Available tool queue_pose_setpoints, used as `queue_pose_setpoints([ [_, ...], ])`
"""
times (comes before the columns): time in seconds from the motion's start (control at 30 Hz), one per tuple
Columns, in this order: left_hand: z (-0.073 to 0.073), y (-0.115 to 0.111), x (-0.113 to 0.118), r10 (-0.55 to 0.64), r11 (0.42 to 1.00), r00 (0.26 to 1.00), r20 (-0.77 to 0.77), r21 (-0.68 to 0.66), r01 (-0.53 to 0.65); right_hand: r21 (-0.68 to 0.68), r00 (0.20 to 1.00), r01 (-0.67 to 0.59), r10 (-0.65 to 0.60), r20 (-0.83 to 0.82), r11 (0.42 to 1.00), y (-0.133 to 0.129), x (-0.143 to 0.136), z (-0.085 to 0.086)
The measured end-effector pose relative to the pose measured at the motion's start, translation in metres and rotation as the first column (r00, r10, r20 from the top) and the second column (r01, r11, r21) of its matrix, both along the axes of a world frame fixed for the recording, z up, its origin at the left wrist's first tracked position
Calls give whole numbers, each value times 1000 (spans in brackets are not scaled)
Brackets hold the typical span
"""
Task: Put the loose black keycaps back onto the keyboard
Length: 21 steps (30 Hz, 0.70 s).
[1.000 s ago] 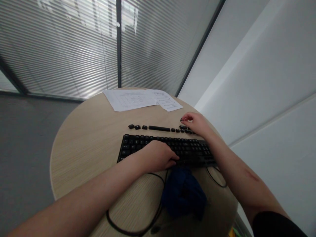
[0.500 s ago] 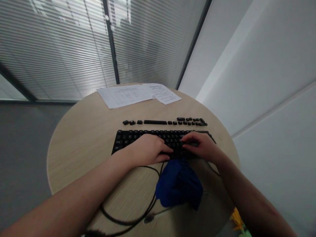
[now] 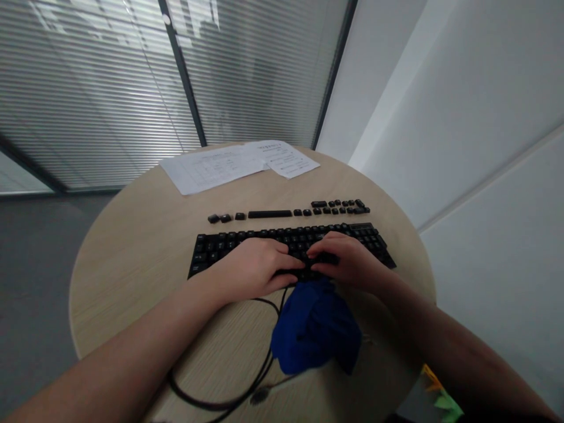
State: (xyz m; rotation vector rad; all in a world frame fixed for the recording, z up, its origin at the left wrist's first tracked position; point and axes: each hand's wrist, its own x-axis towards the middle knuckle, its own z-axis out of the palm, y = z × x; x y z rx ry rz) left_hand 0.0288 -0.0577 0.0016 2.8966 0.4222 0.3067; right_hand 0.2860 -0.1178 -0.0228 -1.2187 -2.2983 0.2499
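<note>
While loose keycaps [image 3: 269, 214] lie beyond keyboard [image 3: 369, 234], others seated, left hand [image 3: 249, 267] rests there, fingers parted; right hand [image 3: 352, 258], grip unclear.

- Keyboard [image 3: 295, 238] is lying on the table [image 3: 118, 252].
- Loose keycaps [image 3: 269, 214] are lying just behind it.
- Papers [image 3: 215, 169] are resting farther behind it.
- Cloth [image 3: 315, 329] is sitting before it.

The round, wood-grain worktop [image 3: 132, 235] carries a black keyboard [image 3: 206, 251]. Loose black keys [image 3: 317, 211], including one long key [image 3: 269, 214], lie along its far side. Printed papers [image 3: 220, 167] lie beyond them. A blue cloth [image 3: 312, 329] and looped black cable [image 3: 215, 405] occupy the near side.
</note>
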Motion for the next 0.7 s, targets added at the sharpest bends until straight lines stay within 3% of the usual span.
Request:
queue_pose_setpoints([
  [0.23,-4,-2,6,-8,999,1000,-24,41,9,65,999,-13,10,43,998,-2,-2,-2],
  [0.7,-6,-1,7,-12,998,998,-57,62,15,-6,987,-81,82,135,997,0,1,2],
])
